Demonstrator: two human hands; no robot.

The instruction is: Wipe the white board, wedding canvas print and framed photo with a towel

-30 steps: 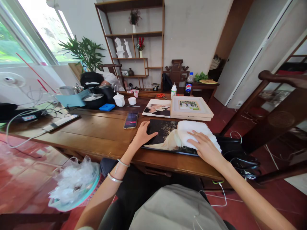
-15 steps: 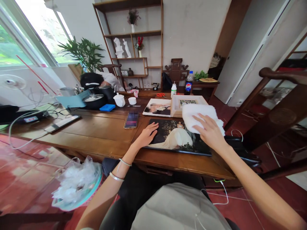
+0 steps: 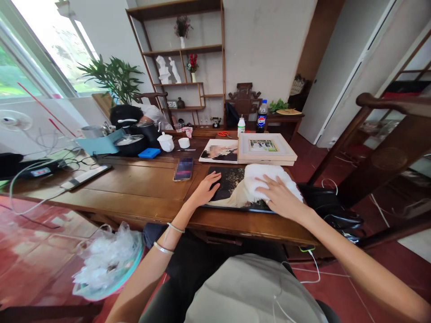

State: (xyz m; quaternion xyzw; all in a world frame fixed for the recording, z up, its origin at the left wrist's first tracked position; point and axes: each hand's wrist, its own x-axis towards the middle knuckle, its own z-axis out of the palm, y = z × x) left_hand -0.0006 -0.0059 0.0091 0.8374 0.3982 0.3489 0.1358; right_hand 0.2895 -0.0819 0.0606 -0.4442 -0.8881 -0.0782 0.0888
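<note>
A dark glossy photo panel (image 3: 229, 184) lies flat on the wooden table (image 3: 141, 188) in front of me. My left hand (image 3: 206, 189) rests open on the panel's left edge, fingers spread. My right hand (image 3: 280, 197) presses a white towel (image 3: 269, 176) flat onto the right half of the panel, fingers stretched over the cloth. A phone (image 3: 183, 169) lies just left of the panel.
Behind the panel sit a cream picture frame (image 3: 266, 148) and a loose photo print (image 3: 219, 150). Teaware, a black pot (image 3: 131, 142), cables and a blue box (image 3: 148, 153) crowd the table's left. A cola bottle (image 3: 260, 116) stands behind. A bin with plastic (image 3: 107, 262) sits at my left knee; a black bag (image 3: 332, 211) at the right.
My right hand lifted the towel toward the far right of the panel, then brought it back down and left onto the picture. My left hand stayed on the left edge.
</note>
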